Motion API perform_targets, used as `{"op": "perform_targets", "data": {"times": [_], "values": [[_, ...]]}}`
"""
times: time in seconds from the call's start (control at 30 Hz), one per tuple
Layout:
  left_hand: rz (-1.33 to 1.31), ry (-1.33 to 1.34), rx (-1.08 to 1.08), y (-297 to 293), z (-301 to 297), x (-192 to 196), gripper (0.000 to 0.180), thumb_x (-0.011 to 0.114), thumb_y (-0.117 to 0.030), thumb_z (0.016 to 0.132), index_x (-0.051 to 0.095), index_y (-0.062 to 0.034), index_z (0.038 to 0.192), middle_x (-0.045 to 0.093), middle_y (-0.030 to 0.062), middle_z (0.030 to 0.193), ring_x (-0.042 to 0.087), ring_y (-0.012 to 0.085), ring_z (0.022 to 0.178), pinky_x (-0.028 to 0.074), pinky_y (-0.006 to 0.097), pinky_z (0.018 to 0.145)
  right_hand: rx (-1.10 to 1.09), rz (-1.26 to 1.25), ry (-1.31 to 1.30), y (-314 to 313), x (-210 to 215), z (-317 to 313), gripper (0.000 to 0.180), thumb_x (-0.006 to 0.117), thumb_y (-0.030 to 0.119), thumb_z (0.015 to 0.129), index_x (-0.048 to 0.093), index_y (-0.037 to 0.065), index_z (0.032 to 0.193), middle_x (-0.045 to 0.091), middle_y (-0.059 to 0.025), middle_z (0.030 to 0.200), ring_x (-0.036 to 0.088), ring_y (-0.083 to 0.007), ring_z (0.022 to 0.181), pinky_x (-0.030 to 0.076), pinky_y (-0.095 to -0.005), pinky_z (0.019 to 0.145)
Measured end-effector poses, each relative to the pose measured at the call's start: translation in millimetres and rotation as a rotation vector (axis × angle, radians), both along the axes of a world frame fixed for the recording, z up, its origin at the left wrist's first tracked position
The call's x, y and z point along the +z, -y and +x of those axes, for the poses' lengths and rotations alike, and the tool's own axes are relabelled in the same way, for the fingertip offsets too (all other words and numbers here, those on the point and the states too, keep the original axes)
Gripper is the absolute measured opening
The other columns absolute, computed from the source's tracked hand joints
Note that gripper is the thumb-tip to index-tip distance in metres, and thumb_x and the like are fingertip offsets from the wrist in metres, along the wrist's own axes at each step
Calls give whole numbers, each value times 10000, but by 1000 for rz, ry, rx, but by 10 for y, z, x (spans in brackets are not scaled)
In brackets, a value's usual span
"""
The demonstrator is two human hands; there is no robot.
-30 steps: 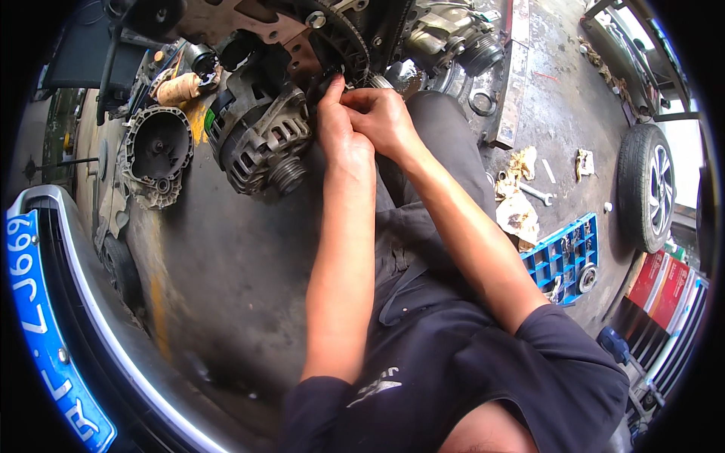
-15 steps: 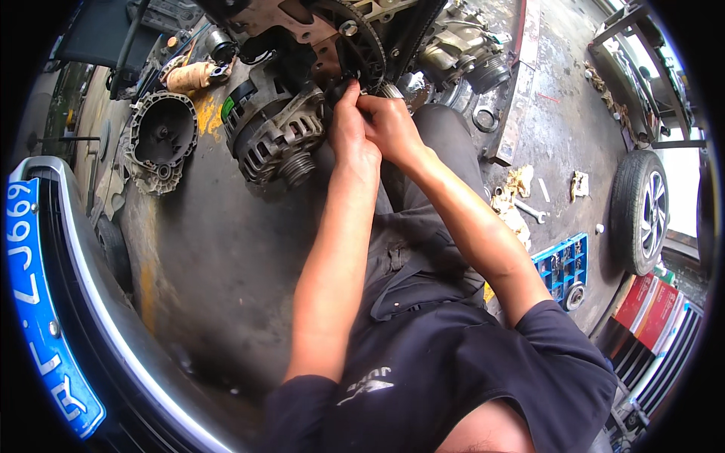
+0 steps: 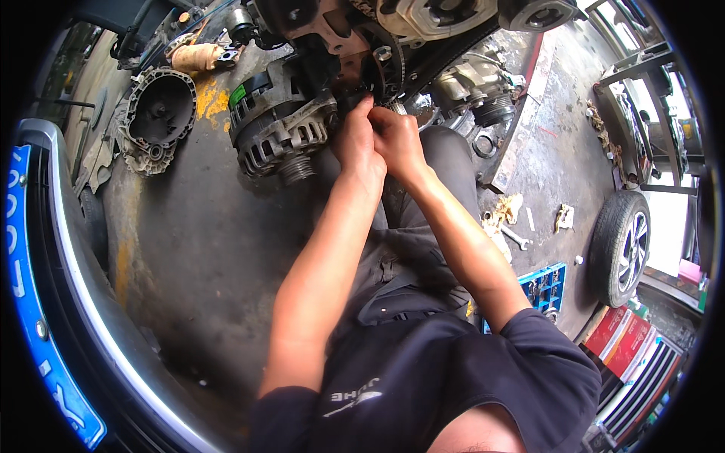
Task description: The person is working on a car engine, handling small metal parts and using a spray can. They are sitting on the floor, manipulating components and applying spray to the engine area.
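Note:
An engine block (image 3: pixel 393 30) lies on the stained concrete floor ahead of me, with an alternator (image 3: pixel 276 128) bolted at its left side. Both hands meet at a dark spot just right of the alternator, below a toothed pulley (image 3: pixel 384 64). My left hand (image 3: pixel 355 143) pinches a small dark part there with its fingertips. My right hand (image 3: pixel 396 136) presses against the same part from the right, fingers curled. What the part is I cannot tell; the fingers hide it.
A round metal housing (image 3: pixel 155 121) lies at the left. A car bumper with a blue plate (image 3: pixel 45 302) curves along the left edge. A blue socket tray (image 3: pixel 544 283), a spanner (image 3: pixel 513 235) and rags lie at the right, near a wheel (image 3: pixel 619 245).
The view has drifted so the engine and alternator sit lower and more central. Both hands stay together at the same spot by the alternator, fingers shifting slightly.

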State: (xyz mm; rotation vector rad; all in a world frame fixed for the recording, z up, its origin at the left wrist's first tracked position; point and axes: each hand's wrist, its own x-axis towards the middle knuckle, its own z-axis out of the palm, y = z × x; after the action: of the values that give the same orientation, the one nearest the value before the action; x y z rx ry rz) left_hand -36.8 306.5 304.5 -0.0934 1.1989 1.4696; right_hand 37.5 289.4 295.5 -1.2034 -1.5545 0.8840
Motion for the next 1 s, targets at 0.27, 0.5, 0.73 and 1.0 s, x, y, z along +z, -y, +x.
{"op": "perform_targets", "data": {"times": [0.27, 0.5, 0.73, 1.0], "values": [[-33, -5, -70, -45, -29, 9, 230, 779, -180, 830, 666, 0, 917, 652, 53, 967, 594, 143, 870, 478, 296, 779, 78, -309, -540, -66, -382, -138, 179, 687, 121, 894, 686, -59, 898, 704, -142, 729, 622, -97, 659, 497, -311, 596], [13, -455, 48, 159, 122, 48, 276, 805, -203, 826, 656, 19, 893, 673, 65, 894, 614, 143, 822, 491, 298, 738, 0, -83, -43, 25, -83, -22, 189, 731, 87, 820, 695, -51, 944, 721, -190, 804, 691, -159, 702, 534, -326, 655], [51, -193, -11, 181, 20, -12, 411, 793, -194, 847, 618, 13, 1156, 646, 72, 1150, 606, 145, 1010, 485, 296, 882, 39, 13, 27, 36, -125, -16, 176, 723, 57, 797, 682, -26, 947, 708, -186, 829, 711, -241, 733, 532, -339, 654], [75, -97, -87, 221, 14, -116, 323, 738, -241, 906, 650, -37, 1140, 636, 27, 1084, 563, 125, 988, 462, 279, 864, -79, -86, -233, 111, -227, -99, 121, 717, 55, 827, 702, -30, 911, 716, -113, 753, 643, -73, 704, 520, -268, 630]]}}
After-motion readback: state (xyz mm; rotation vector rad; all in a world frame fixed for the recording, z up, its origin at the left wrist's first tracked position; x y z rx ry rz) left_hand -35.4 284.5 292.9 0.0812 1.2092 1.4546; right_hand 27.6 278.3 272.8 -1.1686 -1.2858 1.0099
